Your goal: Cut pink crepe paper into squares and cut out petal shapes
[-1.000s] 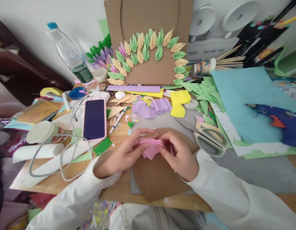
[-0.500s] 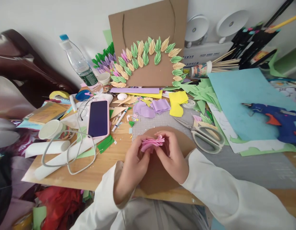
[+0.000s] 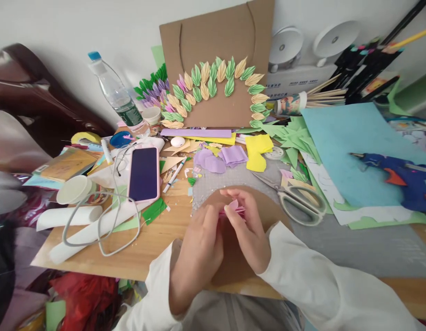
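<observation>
Low at the frame's centre, over the brown cardboard, the right hand has its thumb and fingers pinched on layered pink paper, presumably so the thin sheets stay stacked. The left hand curls against it, fingertips hidden, so I can't tell its grip. Scissors lie right of centre, handily near.

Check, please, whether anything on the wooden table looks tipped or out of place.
Yes: the white printed paper cup, behind the pale green paper pieces, appears to lie on its side, its thin wooden sticks pointing sideways; a cup usually stands upright.
</observation>
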`<state>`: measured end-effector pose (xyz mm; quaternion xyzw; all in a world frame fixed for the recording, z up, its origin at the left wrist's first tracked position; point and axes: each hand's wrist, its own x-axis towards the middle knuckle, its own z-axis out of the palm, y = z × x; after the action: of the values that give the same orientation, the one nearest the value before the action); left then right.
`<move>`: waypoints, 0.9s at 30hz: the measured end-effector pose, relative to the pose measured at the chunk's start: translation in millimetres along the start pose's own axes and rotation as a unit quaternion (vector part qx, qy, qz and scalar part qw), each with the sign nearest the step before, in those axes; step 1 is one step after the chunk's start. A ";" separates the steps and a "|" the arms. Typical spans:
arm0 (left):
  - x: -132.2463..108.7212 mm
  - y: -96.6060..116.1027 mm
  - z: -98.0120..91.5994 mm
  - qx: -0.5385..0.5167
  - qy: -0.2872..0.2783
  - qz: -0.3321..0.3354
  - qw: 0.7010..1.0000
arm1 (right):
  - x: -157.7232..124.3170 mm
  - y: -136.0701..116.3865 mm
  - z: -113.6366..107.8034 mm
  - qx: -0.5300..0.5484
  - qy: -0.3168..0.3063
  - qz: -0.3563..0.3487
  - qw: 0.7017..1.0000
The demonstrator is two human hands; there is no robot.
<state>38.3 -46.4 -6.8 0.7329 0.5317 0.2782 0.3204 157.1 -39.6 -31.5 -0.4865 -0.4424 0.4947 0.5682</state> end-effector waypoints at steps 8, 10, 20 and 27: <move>-9.1 10.3 23.3 -0.267 0.123 -0.079 0.953 | -2.0 -0.5 10.3 -0.005 0.048 -0.008 0.999; -9.0 15.1 26.8 -0.280 0.139 -0.102 0.944 | -4.4 -2.8 12.4 -0.018 0.052 -0.006 0.998; 1.6 17.3 39.5 -0.298 0.250 -0.183 0.903 | -13.6 -1.1 13.8 -0.040 0.028 -0.017 0.999; 0.8 15.9 41.8 -0.242 0.242 -0.183 0.922 | -15.2 -0.3 11.5 -0.036 -0.003 0.011 0.999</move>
<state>79.4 -56.6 -21.3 0.4333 0.6345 0.5039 0.3946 144.0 -53.4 -30.0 -0.5099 -0.4561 0.4863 0.5436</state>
